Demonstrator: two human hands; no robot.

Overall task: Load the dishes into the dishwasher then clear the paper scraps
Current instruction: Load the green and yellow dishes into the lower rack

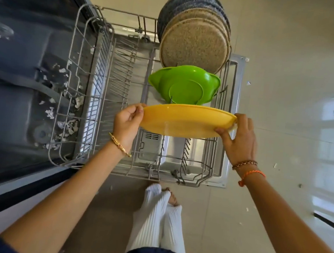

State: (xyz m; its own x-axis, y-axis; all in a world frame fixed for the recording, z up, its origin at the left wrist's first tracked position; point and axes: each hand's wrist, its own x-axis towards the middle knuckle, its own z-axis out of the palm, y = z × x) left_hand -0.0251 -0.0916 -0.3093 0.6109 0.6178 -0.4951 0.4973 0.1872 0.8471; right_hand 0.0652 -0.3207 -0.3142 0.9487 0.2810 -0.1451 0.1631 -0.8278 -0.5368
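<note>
Now both hands — left [127, 121], right [239, 137] — grip the yellow plate [182, 120] edgewise.

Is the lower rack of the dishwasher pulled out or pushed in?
Pulled out. The rack extends over the open door, outside the dark tub, with plates and green bowl standing in it.

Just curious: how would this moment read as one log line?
both hands: left hand, right hand | hold: yellow plate | over: dishwasher rack | next to: green bowl
</note>
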